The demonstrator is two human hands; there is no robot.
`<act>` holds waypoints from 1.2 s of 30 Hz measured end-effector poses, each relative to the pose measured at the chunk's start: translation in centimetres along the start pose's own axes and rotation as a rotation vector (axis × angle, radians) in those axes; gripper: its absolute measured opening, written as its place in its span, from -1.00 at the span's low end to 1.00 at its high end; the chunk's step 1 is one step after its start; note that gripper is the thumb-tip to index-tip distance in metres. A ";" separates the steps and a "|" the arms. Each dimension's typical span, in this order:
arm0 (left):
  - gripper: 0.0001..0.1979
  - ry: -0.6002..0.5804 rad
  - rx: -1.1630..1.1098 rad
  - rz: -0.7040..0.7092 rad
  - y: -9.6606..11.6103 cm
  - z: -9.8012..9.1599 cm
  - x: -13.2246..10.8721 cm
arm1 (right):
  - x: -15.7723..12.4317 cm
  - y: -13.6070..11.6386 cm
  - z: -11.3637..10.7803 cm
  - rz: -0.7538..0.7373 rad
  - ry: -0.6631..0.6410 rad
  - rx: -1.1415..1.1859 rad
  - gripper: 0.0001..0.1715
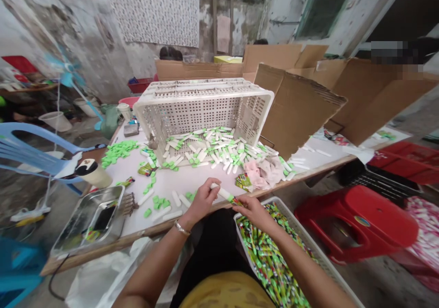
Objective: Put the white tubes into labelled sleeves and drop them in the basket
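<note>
A white tube (222, 192) with a green end is held over the near edge of the tabletop (178, 178), just left of a basket (328, 264) full of bright wrapped tubes (264, 248). Its white end is pinched by the left hand (206, 196), and a bright wrapper (236, 201) at its green end is pinched by the right hand (252, 209). The tube looks light, stiff and smooth, so it is best gripped gently near both ends, where the thin wrapper could be crumpled.

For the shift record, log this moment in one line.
left hand: on white end of slim white-and-green tube | right hand: on its multicoloured end | ahead: white perforated plastic crate on its side, similar tubes spilling out
</note>
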State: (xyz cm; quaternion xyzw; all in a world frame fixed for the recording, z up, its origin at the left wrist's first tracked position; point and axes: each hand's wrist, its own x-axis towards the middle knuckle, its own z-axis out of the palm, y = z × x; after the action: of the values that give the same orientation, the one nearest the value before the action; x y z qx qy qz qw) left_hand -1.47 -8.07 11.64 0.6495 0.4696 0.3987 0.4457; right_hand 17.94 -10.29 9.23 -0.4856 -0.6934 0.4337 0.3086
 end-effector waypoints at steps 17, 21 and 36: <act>-0.77 0.190 0.155 0.006 -1.3 4.1 -1.1 | 0.2 -2.2 2.2 -0.175 0.296 -0.627 -0.71; -0.74 0.158 0.250 0.040 -1.5 5.0 -1.4 | -0.6 -1.9 1.8 -0.233 0.277 -0.765 -0.79; -0.76 0.030 0.799 -0.284 -9.7 -3.3 1.5 | -10.3 14.2 -2.9 0.544 -0.085 -1.000 -0.60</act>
State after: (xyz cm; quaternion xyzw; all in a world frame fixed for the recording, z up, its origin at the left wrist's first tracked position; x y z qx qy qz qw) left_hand -6.63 -4.39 3.47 0.6942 0.6784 0.1294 0.2027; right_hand 29.65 -16.92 -2.41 -0.7158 -0.6761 0.1360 -0.1097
